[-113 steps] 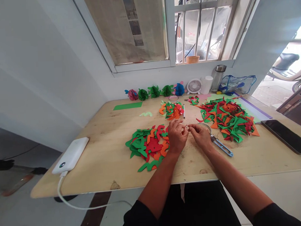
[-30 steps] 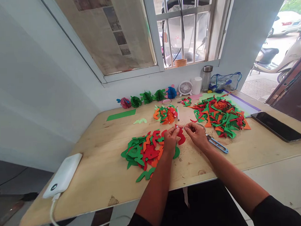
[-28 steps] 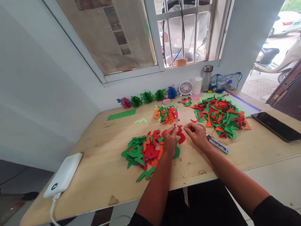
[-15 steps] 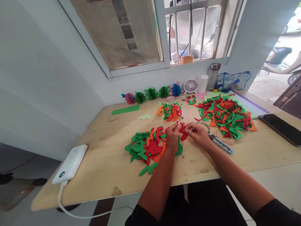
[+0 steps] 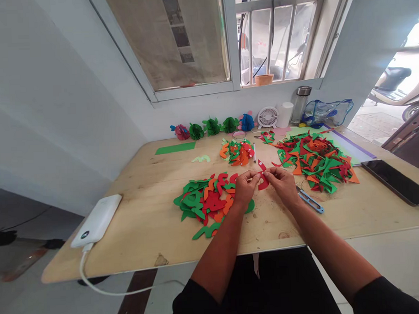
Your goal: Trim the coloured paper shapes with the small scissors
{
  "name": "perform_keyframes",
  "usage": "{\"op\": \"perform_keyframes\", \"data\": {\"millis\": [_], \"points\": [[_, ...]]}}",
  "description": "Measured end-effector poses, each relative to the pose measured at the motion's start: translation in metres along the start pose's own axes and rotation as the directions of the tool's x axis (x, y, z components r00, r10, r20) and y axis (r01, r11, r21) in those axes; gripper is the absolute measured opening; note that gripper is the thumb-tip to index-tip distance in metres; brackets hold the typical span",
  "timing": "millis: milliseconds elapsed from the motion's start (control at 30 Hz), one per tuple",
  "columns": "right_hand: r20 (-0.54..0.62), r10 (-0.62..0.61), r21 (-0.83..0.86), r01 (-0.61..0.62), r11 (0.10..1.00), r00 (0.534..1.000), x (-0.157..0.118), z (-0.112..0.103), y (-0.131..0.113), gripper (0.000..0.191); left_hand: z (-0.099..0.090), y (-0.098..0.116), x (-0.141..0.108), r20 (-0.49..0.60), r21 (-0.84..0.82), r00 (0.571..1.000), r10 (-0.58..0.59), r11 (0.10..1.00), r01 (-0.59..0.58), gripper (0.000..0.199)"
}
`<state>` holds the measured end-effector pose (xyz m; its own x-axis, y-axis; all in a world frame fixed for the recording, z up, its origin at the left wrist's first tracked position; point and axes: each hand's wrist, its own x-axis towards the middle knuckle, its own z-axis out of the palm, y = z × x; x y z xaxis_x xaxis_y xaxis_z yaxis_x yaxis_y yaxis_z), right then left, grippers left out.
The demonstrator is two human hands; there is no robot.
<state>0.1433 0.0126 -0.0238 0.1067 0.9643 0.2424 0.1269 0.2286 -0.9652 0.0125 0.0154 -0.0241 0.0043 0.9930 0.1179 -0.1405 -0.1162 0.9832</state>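
Note:
Between my two hands is a red paper cutout with a small white patch near its upper tip. My left hand pinches its left edge, and my right hand pinches it from the right; the fingers hide its middle. Left of my left hand spreads a pile of green, red and orange cutouts. A blue-handled craft knife lies beside my right wrist, partly covered by it. Behind the hands sits a smaller heap of cutouts, with a marker pen at its right.
Paper scraps are heaped at right, near a black phone. A white power bank with a cable lies left. Along the wall stand paper figures, a small fan and a glass bottle.
Both hands have shifted slightly right with the red cutout, which is turned so its white-patched tip points up and away. The view has tilted a little.

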Motion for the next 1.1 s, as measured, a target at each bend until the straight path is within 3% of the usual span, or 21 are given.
{"op": "perform_keyframes", "data": {"millis": [300,500,1100], "points": [[0.038,0.004,-0.067,-0.002,0.998,0.999,0.001,-0.001,-0.002,0.028,0.001,0.009,-0.002,-0.054,0.025,0.998,0.026,0.999,-0.025,0.016],[0.075,-0.016,-0.092,0.023,0.996,0.997,0.002,-0.001,0.003,0.022,0.0,0.003,-0.001,-0.044,0.046,0.997,0.065,0.997,-0.063,0.017],[0.052,-0.079,-0.193,0.088,0.977,0.995,0.0,0.0,0.0,0.022,0.001,-0.002,0.001,-0.047,0.01,0.998,0.029,1.0,-0.028,0.014]]}}
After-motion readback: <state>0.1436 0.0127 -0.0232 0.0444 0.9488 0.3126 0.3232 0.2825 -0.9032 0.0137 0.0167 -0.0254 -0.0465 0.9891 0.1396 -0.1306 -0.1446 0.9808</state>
